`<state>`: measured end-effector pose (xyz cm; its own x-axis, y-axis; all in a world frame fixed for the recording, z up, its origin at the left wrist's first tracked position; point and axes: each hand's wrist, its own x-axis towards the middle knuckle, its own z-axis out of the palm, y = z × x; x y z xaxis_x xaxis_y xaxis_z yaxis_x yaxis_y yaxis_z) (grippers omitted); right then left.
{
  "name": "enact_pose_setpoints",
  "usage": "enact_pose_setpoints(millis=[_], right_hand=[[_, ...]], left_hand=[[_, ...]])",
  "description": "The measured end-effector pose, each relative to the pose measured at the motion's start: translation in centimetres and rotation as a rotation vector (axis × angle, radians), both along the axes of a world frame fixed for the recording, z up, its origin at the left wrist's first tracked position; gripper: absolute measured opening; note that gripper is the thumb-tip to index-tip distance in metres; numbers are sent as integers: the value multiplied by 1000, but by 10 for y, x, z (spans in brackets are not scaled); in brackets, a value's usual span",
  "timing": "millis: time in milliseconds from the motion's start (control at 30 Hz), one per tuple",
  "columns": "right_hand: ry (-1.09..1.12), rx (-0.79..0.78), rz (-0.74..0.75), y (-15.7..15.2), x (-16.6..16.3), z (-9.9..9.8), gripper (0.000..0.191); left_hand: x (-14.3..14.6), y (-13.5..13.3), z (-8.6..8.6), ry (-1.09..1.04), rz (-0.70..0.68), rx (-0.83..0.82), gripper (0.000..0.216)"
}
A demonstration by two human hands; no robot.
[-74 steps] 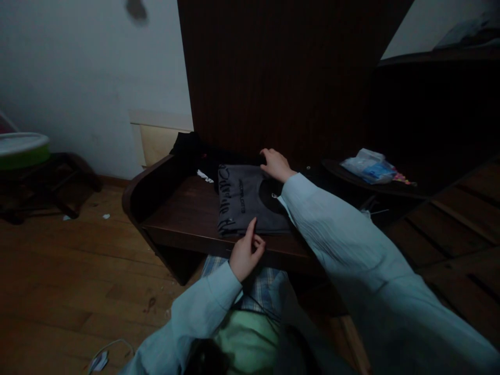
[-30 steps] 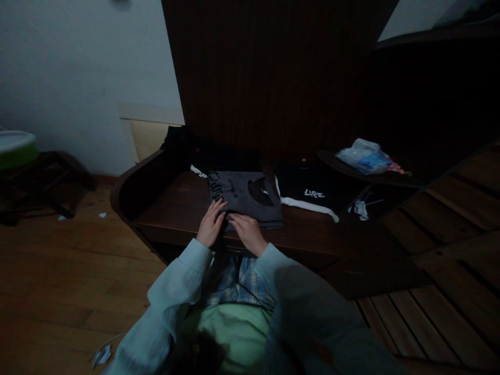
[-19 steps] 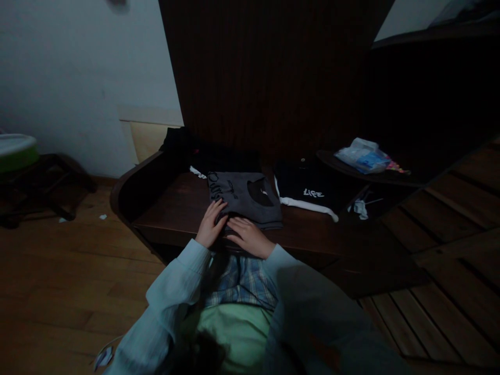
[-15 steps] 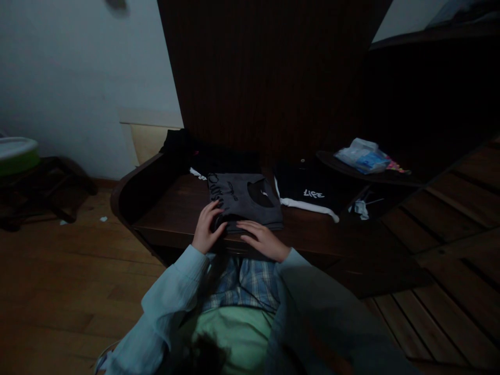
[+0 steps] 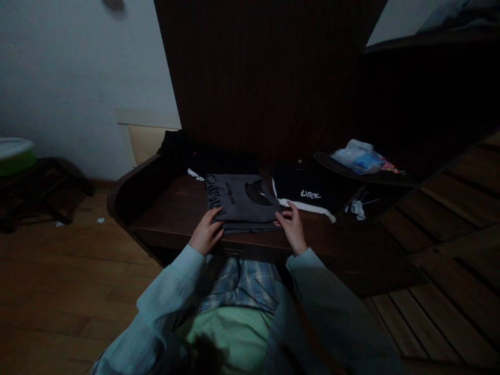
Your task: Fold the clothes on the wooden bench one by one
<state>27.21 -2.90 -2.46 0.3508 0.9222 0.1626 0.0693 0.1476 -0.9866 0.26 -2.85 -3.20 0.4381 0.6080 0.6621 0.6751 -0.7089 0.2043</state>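
A folded dark grey T-shirt [image 5: 244, 203] with black lettering lies flat on a dark wooden bench, its neckline towards the right. My left hand [image 5: 205, 230] rests at its near left corner, fingers apart and touching the cloth. At the near right corner is my right hand [image 5: 292, 227], its fingers spread, with the tips against the shirt's edge. Just right of the shirt lies a folded black garment [image 5: 299, 182] with white lettering and a white strip along its near side. Dark clothing [image 5: 222, 159] lies behind the grey shirt, dim and hard to make out.
The wooden bench [image 5: 164, 213] has a raised, curved left end. A plastic bag [image 5: 359, 156] sits on a small shelf at the right, with a crumpled white scrap [image 5: 357, 209] below. Slatted wood [image 5: 437, 323] is at lower right. A green tub [image 5: 15, 156] stands at far left.
My right hand has moved right, from the middle of the shirt's near edge to its right corner. The near edge now lies flatter. My left hand has stayed at the left corner.
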Motion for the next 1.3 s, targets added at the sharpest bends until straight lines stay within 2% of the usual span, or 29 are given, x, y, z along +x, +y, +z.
enact_pose_setpoints(millis=[167, 333, 433, 567, 767, 1000, 1100, 1167, 1300], right_hand=[[-16, -49, 80, 4, 0, -2, 52], [44, -87, 87, 6, 5, 2, 42], [115, -107, 153, 11, 10, 16, 37], [171, -15, 77, 12, 13, 30, 34], [148, -152, 89, -4, 8, 20, 36], [170, -135, 141, -18, 1, 33, 39], [187, -22, 122, -27, -5, 34, 34], [90, 30, 121, -34, -11, 27, 30], [-276, 42, 99, -43, -19, 7, 28]], left_hand=[[3, -5, -6, -109, 25, -39, 20], [3, -5, -3, -143, 12, -44, 18], [2, -3, 6, -109, 31, 69, 16], [-2, -2, 16, -123, 143, 214, 15], [-16, -12, 6, 60, -9, 26, 16], [-14, -13, -12, -105, -36, -21, 20], [-11, -15, -12, -95, 17, -43, 21], [-10, -16, -11, -89, 42, -41, 21], [-13, -17, -13, -99, 48, 17, 16]])
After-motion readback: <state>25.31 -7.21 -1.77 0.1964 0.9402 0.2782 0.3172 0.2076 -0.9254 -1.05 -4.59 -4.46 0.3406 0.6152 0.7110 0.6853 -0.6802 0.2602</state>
